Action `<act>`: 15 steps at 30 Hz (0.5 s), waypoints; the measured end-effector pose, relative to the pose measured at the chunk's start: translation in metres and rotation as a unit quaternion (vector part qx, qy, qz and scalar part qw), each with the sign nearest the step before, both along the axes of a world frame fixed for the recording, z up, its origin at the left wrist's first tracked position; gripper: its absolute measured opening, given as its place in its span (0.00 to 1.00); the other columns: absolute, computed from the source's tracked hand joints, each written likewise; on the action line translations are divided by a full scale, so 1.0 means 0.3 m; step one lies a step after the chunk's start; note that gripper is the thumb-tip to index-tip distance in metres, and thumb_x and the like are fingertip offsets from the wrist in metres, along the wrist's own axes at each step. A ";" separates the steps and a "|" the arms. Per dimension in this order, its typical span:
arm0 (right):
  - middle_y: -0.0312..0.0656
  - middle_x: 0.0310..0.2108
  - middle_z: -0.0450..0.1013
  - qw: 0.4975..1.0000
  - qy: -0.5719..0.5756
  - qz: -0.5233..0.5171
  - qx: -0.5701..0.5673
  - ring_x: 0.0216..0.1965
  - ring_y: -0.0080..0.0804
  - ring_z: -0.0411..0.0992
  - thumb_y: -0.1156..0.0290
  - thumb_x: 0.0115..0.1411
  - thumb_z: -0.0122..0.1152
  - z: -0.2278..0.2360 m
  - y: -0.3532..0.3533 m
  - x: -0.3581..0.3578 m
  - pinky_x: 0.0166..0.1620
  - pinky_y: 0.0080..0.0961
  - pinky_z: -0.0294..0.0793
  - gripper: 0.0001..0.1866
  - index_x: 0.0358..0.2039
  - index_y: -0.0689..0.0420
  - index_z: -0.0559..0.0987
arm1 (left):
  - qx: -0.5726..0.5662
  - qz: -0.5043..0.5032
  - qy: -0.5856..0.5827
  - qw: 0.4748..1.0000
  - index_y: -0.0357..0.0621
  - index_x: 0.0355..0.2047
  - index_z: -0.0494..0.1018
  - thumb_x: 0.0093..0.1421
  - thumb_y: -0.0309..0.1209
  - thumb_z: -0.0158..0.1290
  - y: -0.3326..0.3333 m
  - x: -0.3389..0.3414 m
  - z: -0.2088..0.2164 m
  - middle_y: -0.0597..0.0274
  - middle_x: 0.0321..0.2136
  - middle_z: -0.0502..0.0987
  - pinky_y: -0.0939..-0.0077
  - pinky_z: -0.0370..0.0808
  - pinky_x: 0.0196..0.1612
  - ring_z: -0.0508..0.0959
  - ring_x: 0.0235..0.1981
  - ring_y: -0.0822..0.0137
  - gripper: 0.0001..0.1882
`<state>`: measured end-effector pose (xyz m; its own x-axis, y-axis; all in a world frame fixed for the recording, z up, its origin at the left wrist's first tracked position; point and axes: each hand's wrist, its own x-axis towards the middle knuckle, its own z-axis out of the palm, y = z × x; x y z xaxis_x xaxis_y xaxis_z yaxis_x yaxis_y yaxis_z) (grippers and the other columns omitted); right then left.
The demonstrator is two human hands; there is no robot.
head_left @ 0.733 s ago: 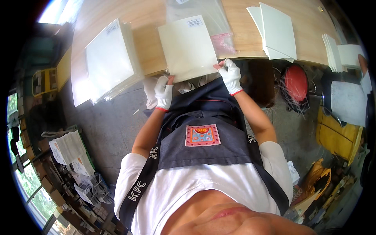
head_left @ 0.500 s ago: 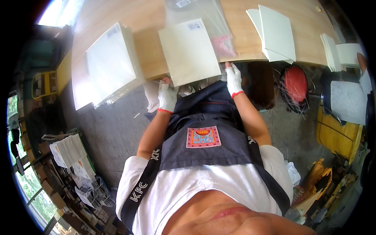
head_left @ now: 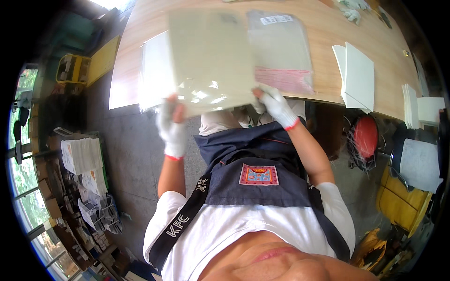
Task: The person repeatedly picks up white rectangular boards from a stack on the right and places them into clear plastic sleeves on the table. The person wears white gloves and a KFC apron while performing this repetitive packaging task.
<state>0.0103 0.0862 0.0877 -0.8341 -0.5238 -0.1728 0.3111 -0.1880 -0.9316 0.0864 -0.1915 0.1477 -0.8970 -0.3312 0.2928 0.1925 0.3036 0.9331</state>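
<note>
Between both hands I hold a flat white sheet in a clear plastic sleeve (head_left: 211,56), blurred by motion, with light glinting along its near edge. My left hand (head_left: 172,126), in a white glove with bare fingertips, grips its near left corner. At the near right corner, my right hand (head_left: 275,105) is closed on the edge in a matching glove. The sleeved sheet partly covers a stack of sleeved white sheets (head_left: 153,65) on the left of the table. Right of it lies a pile of clear plastic sleeves (head_left: 281,47) with a pink band.
On the wooden table (head_left: 323,51), folded white cards (head_left: 358,77) stand to the right, with more white cards (head_left: 410,105) at the far right edge. White gloves (head_left: 351,14) lie at the back. A red stool (head_left: 364,136) and yellow chair (head_left: 403,201) are right of me.
Both hands have raised the sleeved sheet from the table's front edge and carried it left, over the left stack. The pile of clear sleeves is now more exposed. The head view has shifted.
</note>
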 end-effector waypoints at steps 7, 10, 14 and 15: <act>0.31 0.15 0.67 0.973 0.060 0.040 0.220 0.16 0.15 0.64 0.58 0.58 0.56 0.192 -0.390 -0.099 0.21 0.14 0.63 0.14 0.32 0.58 0.77 | -0.390 0.165 -0.057 0.904 0.36 0.49 0.68 0.60 0.29 0.40 -0.363 -0.082 -0.045 0.53 0.43 0.73 0.79 0.64 0.51 0.71 0.45 0.68 0.18; 0.33 0.15 0.70 0.972 0.036 0.030 0.229 0.17 0.19 0.68 0.56 0.58 0.54 0.183 -0.351 -0.103 0.25 0.17 0.67 0.16 0.24 0.57 0.77 | 0.209 0.148 0.011 0.967 0.34 0.55 0.63 0.54 0.17 0.39 -0.322 -0.125 -0.137 0.54 0.52 0.66 0.78 0.67 0.49 0.70 0.47 0.68 0.25; 0.36 0.25 0.74 0.987 0.038 -0.100 -0.120 0.24 0.21 0.71 0.62 0.63 0.48 0.070 -0.077 -0.064 0.25 0.18 0.70 0.14 0.33 0.60 0.74 | 0.174 0.232 0.100 0.952 0.40 0.55 0.60 0.61 0.31 0.40 -0.324 -0.050 -0.304 0.52 0.50 0.66 0.66 0.61 0.57 0.66 0.52 0.58 0.21; 0.36 0.25 0.74 0.982 0.046 -0.153 -0.097 0.26 0.21 0.72 0.62 0.64 0.46 0.049 0.041 -0.047 0.27 0.17 0.70 0.14 0.34 0.59 0.75 | 0.176 0.262 0.042 0.948 0.39 0.54 0.61 0.62 0.32 0.40 -0.309 -0.013 -0.362 0.52 0.51 0.66 0.66 0.61 0.57 0.66 0.53 0.59 0.21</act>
<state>-0.0038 0.0984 0.1024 -0.9651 -0.2617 -0.0115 0.1289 -0.4361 -0.8906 0.0824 -0.2843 0.0392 -0.5615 -0.8148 0.1442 0.1798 0.0499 0.9824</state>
